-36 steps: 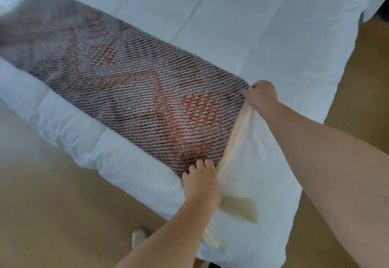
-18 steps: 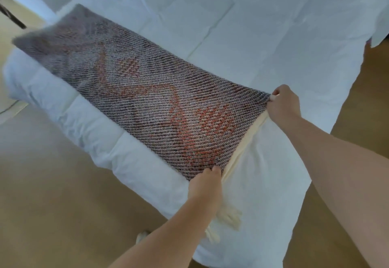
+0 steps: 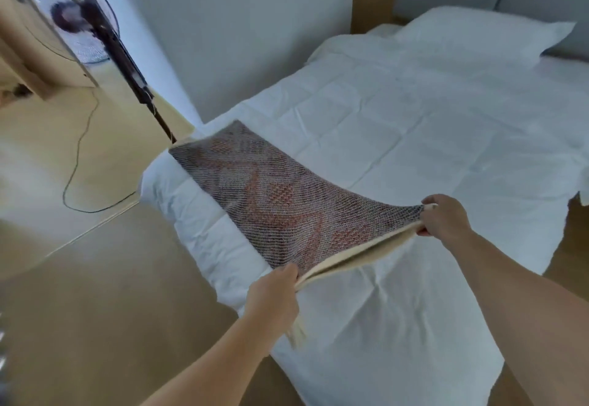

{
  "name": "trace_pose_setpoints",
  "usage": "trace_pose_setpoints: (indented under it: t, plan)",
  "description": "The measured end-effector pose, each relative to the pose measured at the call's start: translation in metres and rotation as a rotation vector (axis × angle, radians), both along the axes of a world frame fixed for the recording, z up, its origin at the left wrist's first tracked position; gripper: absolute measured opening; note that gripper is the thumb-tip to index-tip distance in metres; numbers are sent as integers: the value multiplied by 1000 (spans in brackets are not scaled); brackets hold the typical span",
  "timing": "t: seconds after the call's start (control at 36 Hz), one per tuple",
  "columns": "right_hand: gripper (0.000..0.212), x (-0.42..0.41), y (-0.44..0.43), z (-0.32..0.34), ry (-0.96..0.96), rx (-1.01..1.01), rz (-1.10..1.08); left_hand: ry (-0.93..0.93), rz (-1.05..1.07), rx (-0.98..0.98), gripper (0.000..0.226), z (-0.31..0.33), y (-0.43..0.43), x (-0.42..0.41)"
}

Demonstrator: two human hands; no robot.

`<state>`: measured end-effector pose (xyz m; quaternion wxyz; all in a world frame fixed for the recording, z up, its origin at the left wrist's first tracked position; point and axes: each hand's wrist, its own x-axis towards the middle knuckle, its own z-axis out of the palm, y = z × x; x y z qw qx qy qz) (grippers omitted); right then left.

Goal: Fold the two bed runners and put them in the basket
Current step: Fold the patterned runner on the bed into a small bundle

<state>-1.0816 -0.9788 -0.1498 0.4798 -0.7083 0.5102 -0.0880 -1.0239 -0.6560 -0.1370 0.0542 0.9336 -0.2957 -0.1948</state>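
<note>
Bed runner [image 3: 280, 211]: woven, grey-brown with an orange-red zigzag and diamond pattern, cream on the underside. It is laid across the foot of the bed [image 3: 430, 137], with its far end resting on the white duvet [image 3: 398, 310] and its near end lifted clear of it. Two layers are seen at the near edge, with a narrow gap between them.

Left hand [image 3: 274, 297]: closed on the runner's near corner at the foot edge of the bed, the cloth pinched between thumb and fingers. A cream fringe [image 3: 296, 332] is seen hanging below this hand.

Right hand [image 3: 446, 219]: closed on the opposite near corner, further in over the bed, the edge pinched in the same way.

Pillow [image 3: 478, 32]: white, placed at the head of the bed, well apart from the runner.

Floor [image 3: 95, 310]: tan, beside and below the foot of the bed.

Standing fan [image 3: 89, 29]: dark, blurred, placed on the floor beyond the bed's foot corner. A thin cable [image 3: 76, 157] is trailed across the floor near it.
</note>
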Motion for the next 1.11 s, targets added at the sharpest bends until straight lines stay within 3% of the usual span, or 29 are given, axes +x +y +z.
trace_pose_setpoints:
  t: [0.19,0.53,0.72,1.11]
  plan:
    - [36,62,44,67,-96,-62,-12,1,10,-173,8,42,45,69]
    - [20,206,98,141,-236,10,-231,109,0,-367,16,89,109,248]
    - [26,283,121,149,-351,50,-264,37,-30,-437,19,97,137,327]
    - [24,465,112,112,-273,2,-171,1,94,-341,18,74,151,462]
